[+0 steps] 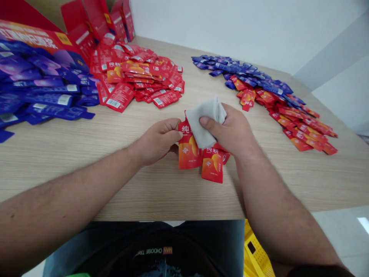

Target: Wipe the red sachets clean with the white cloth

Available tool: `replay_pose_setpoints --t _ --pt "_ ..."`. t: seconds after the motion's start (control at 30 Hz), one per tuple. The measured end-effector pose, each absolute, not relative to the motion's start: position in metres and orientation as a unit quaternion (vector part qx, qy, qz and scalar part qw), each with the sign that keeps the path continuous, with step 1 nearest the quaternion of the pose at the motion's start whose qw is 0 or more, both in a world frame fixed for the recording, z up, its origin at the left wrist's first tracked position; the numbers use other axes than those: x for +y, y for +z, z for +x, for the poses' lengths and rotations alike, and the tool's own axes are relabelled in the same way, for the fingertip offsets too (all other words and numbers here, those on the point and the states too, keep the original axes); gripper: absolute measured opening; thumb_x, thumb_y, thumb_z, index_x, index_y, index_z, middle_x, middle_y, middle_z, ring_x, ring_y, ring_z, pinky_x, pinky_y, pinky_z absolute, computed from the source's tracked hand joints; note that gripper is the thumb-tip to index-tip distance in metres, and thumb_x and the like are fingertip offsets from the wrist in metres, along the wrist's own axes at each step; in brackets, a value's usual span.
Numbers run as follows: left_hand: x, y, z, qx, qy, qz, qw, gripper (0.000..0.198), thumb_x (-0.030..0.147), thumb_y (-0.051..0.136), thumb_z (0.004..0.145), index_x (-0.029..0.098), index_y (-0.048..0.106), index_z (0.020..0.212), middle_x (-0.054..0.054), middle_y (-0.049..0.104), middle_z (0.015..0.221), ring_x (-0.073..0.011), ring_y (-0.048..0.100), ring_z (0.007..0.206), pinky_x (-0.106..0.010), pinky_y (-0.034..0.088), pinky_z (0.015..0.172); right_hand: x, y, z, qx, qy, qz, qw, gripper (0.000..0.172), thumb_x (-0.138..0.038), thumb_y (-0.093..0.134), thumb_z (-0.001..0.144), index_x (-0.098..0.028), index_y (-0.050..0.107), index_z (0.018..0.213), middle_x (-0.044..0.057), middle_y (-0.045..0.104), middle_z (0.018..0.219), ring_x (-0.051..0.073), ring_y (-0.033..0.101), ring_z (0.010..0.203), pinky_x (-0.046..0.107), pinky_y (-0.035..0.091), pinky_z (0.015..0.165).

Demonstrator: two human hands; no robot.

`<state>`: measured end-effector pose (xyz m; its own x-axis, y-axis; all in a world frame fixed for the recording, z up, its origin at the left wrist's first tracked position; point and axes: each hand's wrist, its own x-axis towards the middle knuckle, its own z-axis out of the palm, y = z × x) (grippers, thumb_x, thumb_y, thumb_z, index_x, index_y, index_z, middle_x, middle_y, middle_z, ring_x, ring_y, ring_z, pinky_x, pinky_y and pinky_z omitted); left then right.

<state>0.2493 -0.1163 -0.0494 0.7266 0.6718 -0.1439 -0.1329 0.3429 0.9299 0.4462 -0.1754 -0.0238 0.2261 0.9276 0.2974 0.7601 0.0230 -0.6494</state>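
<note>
Between thumb and fingers, my left hand (158, 141) pinches the upper left edge of a red and orange pouch (188, 152) printed with white characters. My right hand (232, 129) grips a folded light grey cloth (203, 125), which lies against the upper front of that pouch. Below the cloth shows a second red pouch (212, 165), with part of another behind it at the right. The fingers of my right hand are mostly hidden behind the cloth, so I cannot tell whether they also hold these pouches.
Red pouches (144, 75) are heaped at the back, beside a pile of blue pouches (43, 86) at the left. Red cartons (98, 21) stand behind them. Rows of blue and red pouches (268, 92) lie at the right. A yellow basket (256, 250) is below the table edge.
</note>
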Motion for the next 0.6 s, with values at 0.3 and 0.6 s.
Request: replay_pose_setpoints --t 0.3,0.6 --pt "-0.105 -0.041 0.249 0.235 0.348 0.371 0.828 0.018 0.012 0.054 0.079 0.017 0.060 0.095 -0.004 0.069 0.089 -0.0148 0.068 0.074 -0.031 0.060 0.072 -0.169 -0.043 0.449 -0.498 0.337 -0.581 0.549 0.042 -0.056 0.068 0.082 -0.024 0.064 0.107 0.003 0.073 0.096 0.025 0.069 0.086 0.040 0.056 0.074" --pt "-0.119 -0.062 0.262 0.256 0.285 0.403 0.832 0.019 0.029 0.063 0.082 0.014 0.068 0.093 -0.008 0.072 0.081 -0.0226 0.070 0.073 -0.037 0.061 0.068 -0.179 -0.042 0.420 -0.591 0.267 -0.612 0.453 0.042 -0.059 0.074 0.076 -0.023 0.064 0.096 0.002 0.070 0.086 0.022 0.064 0.077 0.034 0.049 0.064"
